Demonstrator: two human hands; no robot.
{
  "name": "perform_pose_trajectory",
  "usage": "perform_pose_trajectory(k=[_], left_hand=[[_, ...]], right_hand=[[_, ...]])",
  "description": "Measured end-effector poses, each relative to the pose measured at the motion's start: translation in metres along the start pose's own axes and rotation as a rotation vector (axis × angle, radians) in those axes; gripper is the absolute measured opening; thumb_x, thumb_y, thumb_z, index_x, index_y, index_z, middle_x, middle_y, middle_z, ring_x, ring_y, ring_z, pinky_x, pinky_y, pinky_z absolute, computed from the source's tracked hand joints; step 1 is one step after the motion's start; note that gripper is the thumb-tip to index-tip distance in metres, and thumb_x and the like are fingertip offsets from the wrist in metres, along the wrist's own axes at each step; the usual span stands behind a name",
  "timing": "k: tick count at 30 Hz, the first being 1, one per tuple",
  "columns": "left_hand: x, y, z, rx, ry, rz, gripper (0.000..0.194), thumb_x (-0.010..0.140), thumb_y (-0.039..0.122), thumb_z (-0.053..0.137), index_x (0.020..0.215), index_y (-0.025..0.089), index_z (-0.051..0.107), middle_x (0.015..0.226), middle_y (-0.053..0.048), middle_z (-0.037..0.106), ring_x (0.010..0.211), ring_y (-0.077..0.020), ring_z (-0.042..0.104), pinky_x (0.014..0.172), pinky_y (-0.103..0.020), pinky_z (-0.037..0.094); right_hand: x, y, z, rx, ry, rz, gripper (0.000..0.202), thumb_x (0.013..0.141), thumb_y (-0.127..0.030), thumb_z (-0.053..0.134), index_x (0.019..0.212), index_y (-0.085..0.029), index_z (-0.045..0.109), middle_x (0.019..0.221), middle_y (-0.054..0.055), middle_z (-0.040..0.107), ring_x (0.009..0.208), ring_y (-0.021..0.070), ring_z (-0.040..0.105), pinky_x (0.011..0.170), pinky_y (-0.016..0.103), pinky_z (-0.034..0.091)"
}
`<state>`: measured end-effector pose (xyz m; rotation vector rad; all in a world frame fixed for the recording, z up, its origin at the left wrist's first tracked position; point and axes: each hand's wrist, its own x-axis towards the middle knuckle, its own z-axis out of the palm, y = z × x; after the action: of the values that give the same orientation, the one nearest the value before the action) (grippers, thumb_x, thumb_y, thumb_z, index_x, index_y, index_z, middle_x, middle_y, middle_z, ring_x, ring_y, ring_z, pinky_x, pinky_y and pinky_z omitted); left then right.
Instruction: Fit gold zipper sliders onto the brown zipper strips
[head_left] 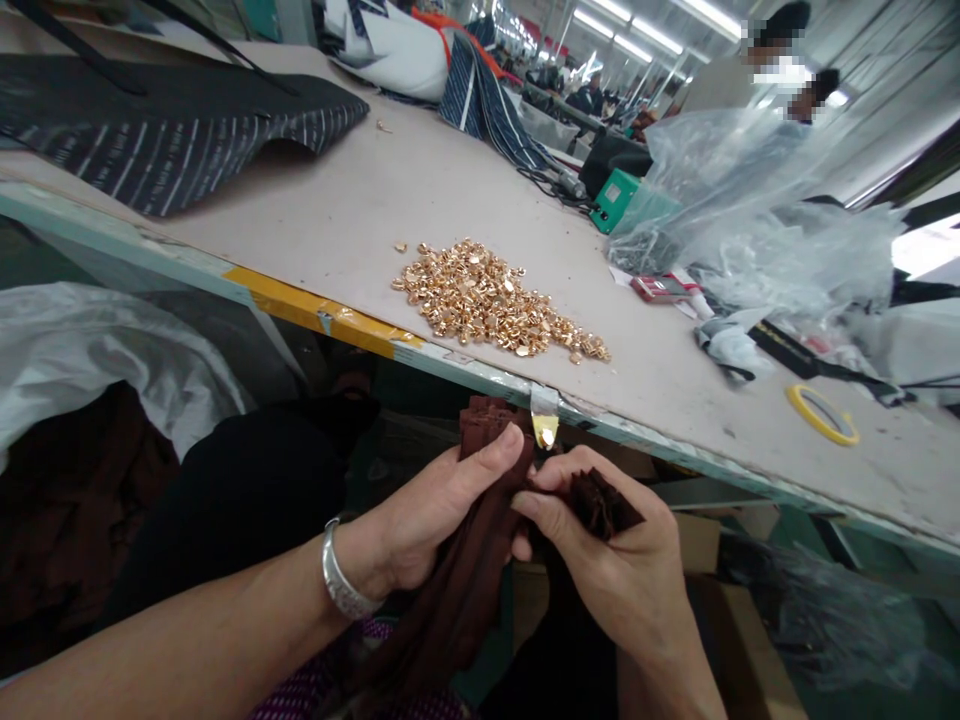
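Note:
My left hand point(450, 500) is closed round a bundle of dark brown fabric strips point(480, 540), its thumb pressed along the bundle near the top ends. Close beside it, my right hand point(607, 540) pinches a brown piece between thumb and forefinger, while more brown strips point(600, 500) bunch up in its palm. Just above the fingers, a small gold piece point(547, 437) sits on a yellow-taped tab point(545, 415) at the table edge. A heap of small shiny gold metal pieces point(480, 295) lies on the table above my hands.
The table point(322, 220) has yellow tape point(322, 312) along its front edge. Dark striped fabric point(187, 150) lies at the left. A green box point(619, 200), clear plastic bags point(720, 200) and a yellow tape roll point(823, 415) are on the right. People stand in the background.

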<state>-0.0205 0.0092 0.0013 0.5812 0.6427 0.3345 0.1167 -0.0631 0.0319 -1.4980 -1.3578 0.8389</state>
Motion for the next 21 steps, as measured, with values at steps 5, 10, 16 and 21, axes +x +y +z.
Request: perform_pose_trajectory(k=[5,10,16,21], left_hand=[[-0.003,0.000,0.000,0.018,-0.155,-0.061,0.058,0.076,0.069,0.057,0.071,0.012,0.070,0.060,-0.005,0.065,0.046,-0.0105,0.057,0.040,-0.017,0.044],[-0.001,-0.004,-0.001,-0.035,-0.099,0.085,0.039,0.067,0.050,0.078,0.066,0.014,0.065,0.058,0.001,0.059,0.048,-0.0089,0.055,0.045,-0.018,0.043],[-0.001,-0.001,0.006,0.054,-0.150,0.367,0.023,0.070,0.017,0.079,0.092,0.019,0.075,0.083,0.000,0.073,0.076,-0.0135,0.064,0.075,-0.023,0.051],[0.000,-0.002,0.008,0.076,-0.082,0.402,0.024,0.069,0.011,0.078,0.091,0.021,0.076,0.092,0.001,0.075,0.088,-0.0147,0.065,0.085,-0.025,0.049]], right_hand=[[0.005,0.000,-0.001,0.035,0.155,-0.039,0.008,0.082,-0.021,0.071,0.079,-0.025,0.065,0.055,-0.008,0.058,0.047,0.0103,0.053,0.048,0.022,0.043],[0.003,0.011,-0.001,0.089,0.225,-0.032,0.014,0.082,-0.023,0.071,0.094,-0.028,0.069,0.075,-0.004,0.067,0.061,0.0109,0.059,0.057,0.021,0.047],[-0.008,0.016,-0.006,0.226,0.164,0.194,0.022,0.076,-0.038,0.078,0.083,-0.020,0.066,0.058,-0.005,0.053,0.045,0.0054,0.038,0.040,0.017,0.030],[-0.009,0.018,0.002,0.320,0.177,0.234,0.024,0.077,-0.038,0.077,0.076,-0.017,0.065,0.054,-0.006,0.045,0.044,0.0032,0.031,0.039,0.015,0.024]])
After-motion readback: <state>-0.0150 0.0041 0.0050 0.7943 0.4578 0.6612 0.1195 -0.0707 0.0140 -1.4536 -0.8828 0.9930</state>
